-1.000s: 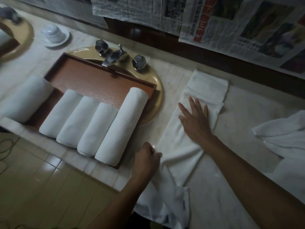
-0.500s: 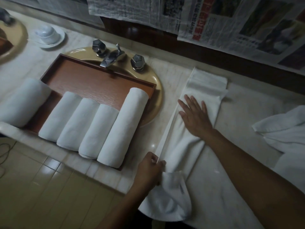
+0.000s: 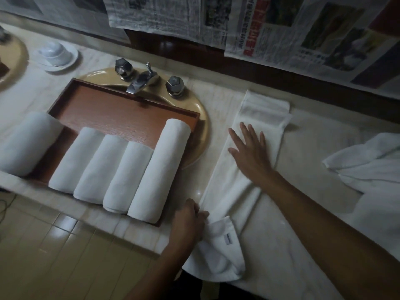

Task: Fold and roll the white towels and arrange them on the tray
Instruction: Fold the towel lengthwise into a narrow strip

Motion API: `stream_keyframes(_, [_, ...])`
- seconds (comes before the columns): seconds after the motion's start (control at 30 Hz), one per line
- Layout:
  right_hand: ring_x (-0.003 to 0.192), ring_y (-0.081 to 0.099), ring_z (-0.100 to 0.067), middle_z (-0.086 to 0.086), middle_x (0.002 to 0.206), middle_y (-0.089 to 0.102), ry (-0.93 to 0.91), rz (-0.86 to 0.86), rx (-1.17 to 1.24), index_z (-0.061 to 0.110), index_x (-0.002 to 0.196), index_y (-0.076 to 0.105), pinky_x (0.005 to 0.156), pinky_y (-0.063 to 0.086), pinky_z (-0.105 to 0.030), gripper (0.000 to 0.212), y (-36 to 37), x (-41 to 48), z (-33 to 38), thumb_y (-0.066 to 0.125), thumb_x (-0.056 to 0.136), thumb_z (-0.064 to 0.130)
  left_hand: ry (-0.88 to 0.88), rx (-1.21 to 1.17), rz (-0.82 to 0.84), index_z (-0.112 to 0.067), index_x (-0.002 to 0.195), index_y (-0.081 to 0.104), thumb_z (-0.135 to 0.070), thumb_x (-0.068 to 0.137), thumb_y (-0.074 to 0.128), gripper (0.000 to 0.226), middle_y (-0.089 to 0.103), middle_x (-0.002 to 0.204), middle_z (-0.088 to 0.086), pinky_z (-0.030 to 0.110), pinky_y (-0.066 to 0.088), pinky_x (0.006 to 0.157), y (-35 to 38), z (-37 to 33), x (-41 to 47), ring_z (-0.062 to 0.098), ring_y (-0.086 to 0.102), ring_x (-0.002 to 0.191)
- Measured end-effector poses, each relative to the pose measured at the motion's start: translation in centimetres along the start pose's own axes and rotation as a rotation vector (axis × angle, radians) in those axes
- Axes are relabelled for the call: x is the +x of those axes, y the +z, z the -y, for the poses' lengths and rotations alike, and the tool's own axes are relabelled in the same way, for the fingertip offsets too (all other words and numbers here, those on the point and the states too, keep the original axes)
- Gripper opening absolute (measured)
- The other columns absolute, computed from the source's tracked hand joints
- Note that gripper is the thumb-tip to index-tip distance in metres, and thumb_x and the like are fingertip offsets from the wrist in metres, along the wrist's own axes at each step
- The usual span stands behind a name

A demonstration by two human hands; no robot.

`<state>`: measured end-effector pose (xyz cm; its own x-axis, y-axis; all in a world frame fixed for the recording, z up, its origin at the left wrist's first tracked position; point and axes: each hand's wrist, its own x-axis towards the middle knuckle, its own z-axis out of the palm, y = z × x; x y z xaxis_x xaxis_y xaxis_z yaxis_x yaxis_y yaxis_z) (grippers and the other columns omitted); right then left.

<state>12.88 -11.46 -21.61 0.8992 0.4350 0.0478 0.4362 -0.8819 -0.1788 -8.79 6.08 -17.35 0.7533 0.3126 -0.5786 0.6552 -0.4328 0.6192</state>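
A small white tag [image 3: 228,239] sewn to the near end of the long folded white towel [image 3: 242,180] carries dark print too small to read. The newspaper sheets [image 3: 303,35] hung along the far wall show red headline characters, which are illegible here.

Half a second ago the left hand [image 3: 188,221] held the towel's left edge lifted as a thin raised strip. Now that edge lies flat on the pale marble table [image 3: 216,100], and the near end is bunched into a curled flap by the table's near edge. The left hand's grip is curled, pinching this near left corner. The right hand [image 3: 251,152] stays flat on the towel's middle, fingers spread, grip wide and holding nothing.

The towel runs as a narrow strip from far to near, right of the brown rectangular tray [image 3: 121,113]. Four rolled white towels [image 3: 96,169] lie side by side in the tray, with a fifth roll [image 3: 28,141] at its left end. Loose white towels [image 3: 368,161] are heaped at far right.
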Motion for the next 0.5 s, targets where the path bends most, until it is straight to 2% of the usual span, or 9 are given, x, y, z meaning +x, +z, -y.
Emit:
stream_keyframes(0.07, [0.156,0.017,-0.030,-0.010,0.167,0.028,-0.013,-0.019,0.090,0.026,0.158,0.037,0.124,0.015,-0.059,0.060,-0.2,-2.6,2.1,0.046,0.102,0.046,-0.003,-0.023,0.020,-0.012,0.091,0.052,-0.027,0.095,0.071,0.025,0.068,0.079,0.009,0.028,0.049,0.042,-0.3,-0.1,0.1,0.024,0.067,0.051])
stream_keyframes(0.13, [0.157,0.015,-0.026,-0.006,0.168,0.025,-0.015,0.093,0.107,0.026,0.156,0.039,0.124,0.012,-0.058,0.063,0.2,-4.9,3.2,0.037,0.100,0.055,0.000,-0.049,0.044,-0.011,0.093,0.053,-0.026,0.094,0.073,0.025,0.068,0.082,0.010,0.030,0.052,0.043,-0.6,-0.3,0.1,0.025,0.067,0.053])
stream_keyframes(0.2, [0.159,0.003,-0.021,0.002,0.172,0.010,-0.006,0.204,0.076,0.032,0.160,0.028,0.124,0.007,-0.057,0.069,0.8,-5.7,3.1,0.025,0.098,0.064,0.004,-0.056,0.094,-0.012,0.096,0.055,-0.026,0.091,0.077,0.027,0.069,0.083,0.010,0.031,0.053,0.044,-1.2,-0.1,0.1,0.025,0.069,0.055])
stream_keyframes(0.27, [0.159,-0.003,-0.017,0.006,0.173,0.000,-0.011,0.230,0.039,0.036,0.162,0.018,0.125,0.004,-0.055,0.074,0.9,-5.3,2.6,0.015,0.096,0.070,0.007,0.000,0.222,-0.013,0.096,0.057,-0.025,0.088,0.079,0.026,0.070,0.078,0.008,0.029,0.052,0.045,-2.0,0.1,-0.1,0.020,0.068,0.054])
stream_keyframes(0.33, [0.159,-0.003,-0.017,0.007,0.173,-0.001,-0.016,0.231,0.017,0.037,0.163,0.016,0.125,0.004,-0.055,0.076,0.6,-4.7,2.4,0.011,0.095,0.071,0.103,0.138,0.392,-0.015,0.082,0.059,-0.024,0.087,0.077,0.021,0.065,0.066,-0.002,0.028,0.048,0.048,-2.8,0.9,-0.5,0.006,0.062,0.051])
stream_keyframes(0.37, [0.159,-0.001,-0.018,0.007,0.173,0.000,-0.013,0.228,0.013,0.037,0.163,0.016,0.125,0.004,-0.055,0.077,0.4,-4.4,2.3,0.010,0.095,0.071,0.166,0.197,0.436,-0.018,0.073,0.057,-0.027,0.085,0.078,0.026,0.059,0.062,-0.007,0.024,0.043,0.048,-3.1,1.3,-0.8,0.000,0.054,0.049])
stream_keyframes(0.43, [0.159,0.002,-0.018,0.006,0.173,0.002,-0.003,0.232,0.001,0.036,0.163,0.017,0.124,0.006,-0.056,0.077,0.3,-4.3,2.0,0.010,0.094,0.072,0.251,0.219,0.423,-0.021,0.062,0.048,-0.029,0.081,0.080,0.039,0.042,0.057,-0.011,0.024,0.031,0.052,-3.6,2.3,-1.6,0.002,0.041,0.050])
stream_keyframes(0.5, [0.159,0.004,-0.019,0.005,0.173,0.004,-0.001,0.233,-0.020,0.036,0.163,0.017,0.124,0.008,-0.056,0.078,0.5,-4.5,1.9,0.010,0.095,0.072,0.257,0.140,0.361,-0.021,0.061,0.049,-0.029,0.080,0.083,0.041,0.040,0.054,-0.012,0.025,0.031,0.053,-3.6,3.8,-2.4,0.003,0.040,0.051])
